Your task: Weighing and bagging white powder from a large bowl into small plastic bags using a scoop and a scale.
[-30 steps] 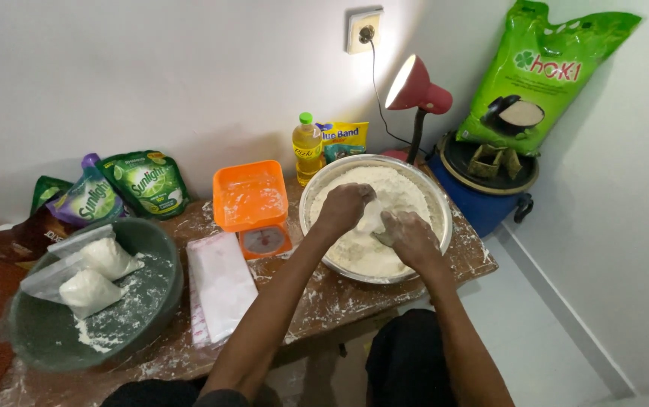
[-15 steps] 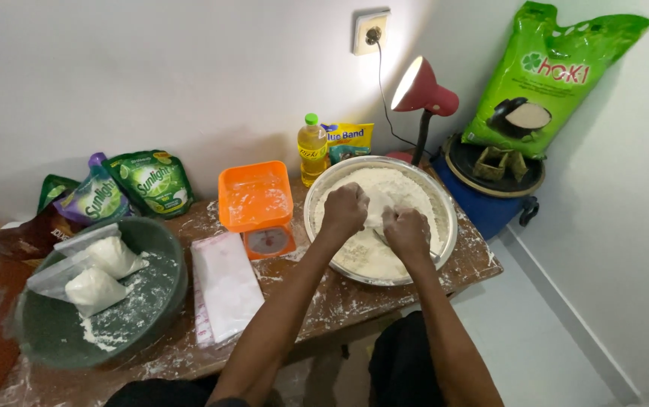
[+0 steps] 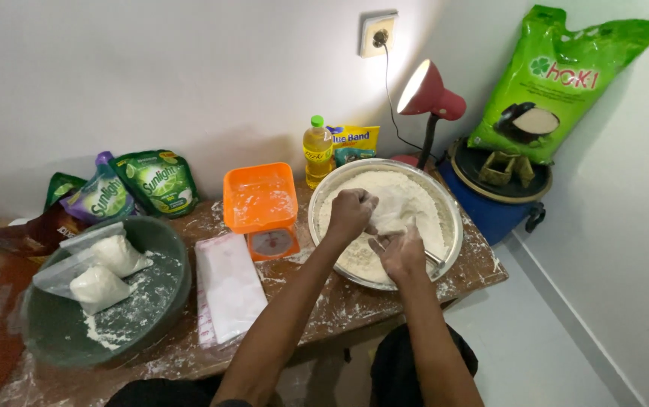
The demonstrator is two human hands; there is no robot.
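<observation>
White flour [image 3: 396,197] is sitting heaped in one wide round metal basin [image 3: 452,215] at the right end of the flour-dusted wooden table [image 3: 482,264]. Both hands are working over it. Left hand [image 3: 351,212] is curled into a closed fist, pressing at the near-left part of the heap. Right hand [image 3: 400,252] is lying palm up at the near edge of the basin, fingers loosely open and flour-coated, with a thin clear plastic bag [image 3: 400,215] running between the two hands; whether either hand is actually pinching the bag, I cannot tell.

Left of the basin, one orange kitchen scale with a square tray [image 3: 260,200] is standing mid-table. Just near-left of it, one stack of flat clear plastic bags [image 3: 226,286] is lying. At the left end, one large dark green round tub [image 3: 166,301] is holding two filled clear bags of flour [image 3: 106,271].

Along the far wall: three green detergent pouches [image 3: 155,181], one yellow oil bottle with a green cap [image 3: 317,154], one yellow-and-blue sachet [image 3: 354,142]. One red desk lamp [image 3: 430,94] is shining down at the far right of the basin. Beyond the table's right end, one big green sack [image 3: 558,75] is leaning on the wall over one blue drum [image 3: 490,215].
</observation>
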